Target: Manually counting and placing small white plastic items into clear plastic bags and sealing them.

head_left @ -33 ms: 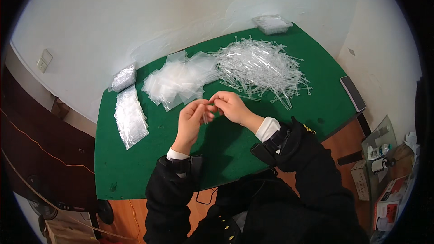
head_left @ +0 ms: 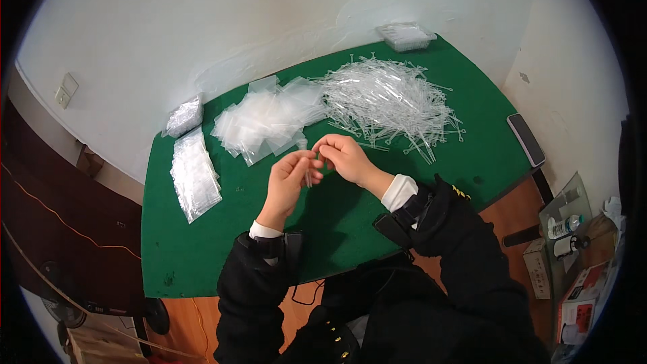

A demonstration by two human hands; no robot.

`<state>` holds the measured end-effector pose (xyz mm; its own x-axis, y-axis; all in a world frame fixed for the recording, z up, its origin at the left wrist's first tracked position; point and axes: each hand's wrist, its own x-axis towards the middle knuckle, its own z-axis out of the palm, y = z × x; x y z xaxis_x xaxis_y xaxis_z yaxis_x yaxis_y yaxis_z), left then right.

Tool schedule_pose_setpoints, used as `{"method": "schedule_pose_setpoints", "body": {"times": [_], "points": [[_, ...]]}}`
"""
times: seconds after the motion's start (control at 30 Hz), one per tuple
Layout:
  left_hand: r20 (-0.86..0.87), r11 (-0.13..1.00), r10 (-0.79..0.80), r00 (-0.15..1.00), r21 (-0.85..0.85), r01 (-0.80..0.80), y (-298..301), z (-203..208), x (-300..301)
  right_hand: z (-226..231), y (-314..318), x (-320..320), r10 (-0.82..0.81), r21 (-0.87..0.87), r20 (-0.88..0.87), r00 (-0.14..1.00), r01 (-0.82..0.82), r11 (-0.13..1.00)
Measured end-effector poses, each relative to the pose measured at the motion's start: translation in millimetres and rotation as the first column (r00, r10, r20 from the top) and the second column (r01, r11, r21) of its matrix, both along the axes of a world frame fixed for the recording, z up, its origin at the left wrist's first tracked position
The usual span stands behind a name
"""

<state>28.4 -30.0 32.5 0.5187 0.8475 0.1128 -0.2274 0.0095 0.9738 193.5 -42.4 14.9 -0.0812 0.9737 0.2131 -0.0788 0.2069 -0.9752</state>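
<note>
Thin clear plastic sticks (head_left: 309, 176) are pinched in my left hand (head_left: 288, 178), their wider ends showing above the fingertips and their stems below. My right hand (head_left: 342, 157) is beside it, thumb and fingertips pressed together; whatever lies between them is too small to make out. Behind my right hand spreads a big loose heap of clear plastic sticks with small flat heads (head_left: 387, 98). A pile of flat clear plastic bags (head_left: 259, 121) lies behind my left hand. Farther left, filled clear packets (head_left: 193, 175) overlap in a row.
The table has a green cloth (head_left: 202, 249). Clear plastic tubs stand at its back left (head_left: 184, 118) and back right (head_left: 406, 37). A phone (head_left: 526, 139) lies at the right edge. Beyond that, a shelf (head_left: 566, 229) holds bottles and boxes.
My left hand has shifted slightly, and the wider ends of the sticks now show above its fingertips. My right hand has barely moved.
</note>
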Motion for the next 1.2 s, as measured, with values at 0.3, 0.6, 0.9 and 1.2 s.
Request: {"method": "schedule_pose_setpoints", "body": {"times": [0.3,0.6,0.9,1.2], "points": [[-0.234,0.984,-0.16,0.959,0.036,0.173,-1.4,-3.5,1.1,2.8,-4.9,-1.6,0.032,0.049,-0.107,0.994,-0.027,0.998],[-0.206,0.987,-0.148,0.967,0.038,0.159,-4.3,-2.1,3.9,3.3,-4.1,-0.1,0.032,0.074,-0.108,0.994,-0.024,0.997],[-0.177,0.984,-0.169,0.97,0.017,0.175,-1.5,-3.9,1.2,2.1,-3.0,-0.1,0.036,0.12,-0.084,0.996,-0.026,0.992],[0.0,0.989,-0.113,0.994,-0.101,0.112,7.8,-7.3,-8.4,8.2,5.3,22.1,-0.362,0.356,0.39,0.847,0.224,0.907]]}}
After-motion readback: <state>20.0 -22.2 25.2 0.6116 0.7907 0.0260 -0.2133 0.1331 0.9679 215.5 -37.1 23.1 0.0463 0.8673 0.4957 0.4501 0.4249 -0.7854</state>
